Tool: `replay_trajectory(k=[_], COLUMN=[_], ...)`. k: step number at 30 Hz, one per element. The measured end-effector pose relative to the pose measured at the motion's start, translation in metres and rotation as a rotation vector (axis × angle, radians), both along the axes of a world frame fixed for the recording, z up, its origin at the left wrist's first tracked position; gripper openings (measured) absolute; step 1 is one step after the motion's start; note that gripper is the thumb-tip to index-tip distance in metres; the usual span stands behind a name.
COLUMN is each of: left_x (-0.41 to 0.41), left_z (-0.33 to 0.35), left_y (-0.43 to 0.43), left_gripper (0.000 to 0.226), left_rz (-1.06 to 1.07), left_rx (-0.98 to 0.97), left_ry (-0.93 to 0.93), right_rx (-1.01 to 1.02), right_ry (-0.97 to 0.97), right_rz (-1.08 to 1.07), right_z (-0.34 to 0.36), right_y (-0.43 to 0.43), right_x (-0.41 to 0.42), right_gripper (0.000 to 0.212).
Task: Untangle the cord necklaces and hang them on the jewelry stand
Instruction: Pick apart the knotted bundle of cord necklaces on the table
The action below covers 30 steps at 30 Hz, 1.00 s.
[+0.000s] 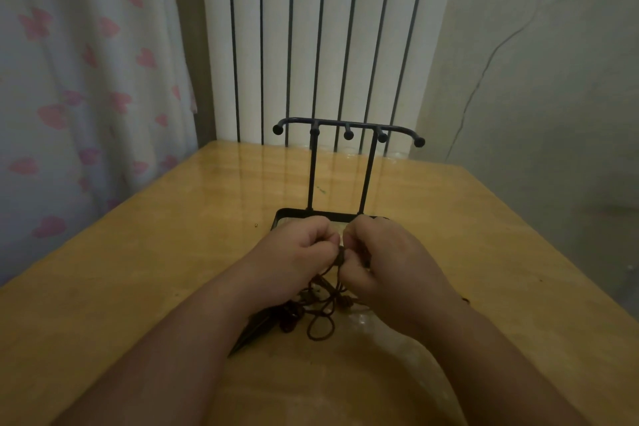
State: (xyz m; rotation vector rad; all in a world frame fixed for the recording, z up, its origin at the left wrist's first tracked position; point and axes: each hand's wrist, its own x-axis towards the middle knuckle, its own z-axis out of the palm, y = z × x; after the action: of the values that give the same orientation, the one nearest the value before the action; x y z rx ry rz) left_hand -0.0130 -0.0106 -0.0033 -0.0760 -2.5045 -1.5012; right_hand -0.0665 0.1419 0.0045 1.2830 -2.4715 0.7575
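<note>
A tangle of dark brown cord necklaces point(320, 316) lies on the wooden table point(138, 270) between my forearms, with a dark pointed pendant point(254, 334) at its left. My left hand point(299, 242) and my right hand point(383, 252) meet above the tangle, fingers curled, both pinching the same cords, which hang down to the pile. Just behind my hands stands the black jewelry stand point(347, 130): two thin posts, a top bar with several knobbed hooks, and a tray base point(278, 218). Nothing hangs on its hooks.
A white ribbed radiator point(311, 38) rises behind the table's far edge. A curtain with pink hearts point(86, 79) hangs at the left, and a pale wall with a thin wire point(484, 69) is at the right. A tiny speck point(255, 225) lies left of the stand.
</note>
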Motion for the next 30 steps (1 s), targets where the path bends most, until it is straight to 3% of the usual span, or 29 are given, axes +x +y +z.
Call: replay_trajectory(k=[5,10,22,30], left_x=[0.0017,0.0005,0.0011,-0.0006], left_z=[0.0022,0.0008,0.0022,0.0008], left_y=[0.002,-0.0042,-0.003,-0.0043], left_gripper=[0.021,0.037,0.016,0.018], left_rz=[-0.041,0.07,0.054,0.046], left_rx=[0.117,0.171,0.128,0.101], left_ry=[-0.021,-0.023,0.078,0.044], right_rx=[-0.071,-0.357,-0.218,-0.198], right_ry=[-0.024,-0.155,-0.223,-0.208], right_rz=[0.014,0.002,0.054,0.066], right_z=[-0.0052,0.0015,-0.0056,-0.0046], right_y=[-0.0007,0.0048,0.0028,0.0028], right_x=[-0.0003,-0.0004,-0.0051,-0.0043], right_gripper=[0.008,0.003,0.009,0.007])
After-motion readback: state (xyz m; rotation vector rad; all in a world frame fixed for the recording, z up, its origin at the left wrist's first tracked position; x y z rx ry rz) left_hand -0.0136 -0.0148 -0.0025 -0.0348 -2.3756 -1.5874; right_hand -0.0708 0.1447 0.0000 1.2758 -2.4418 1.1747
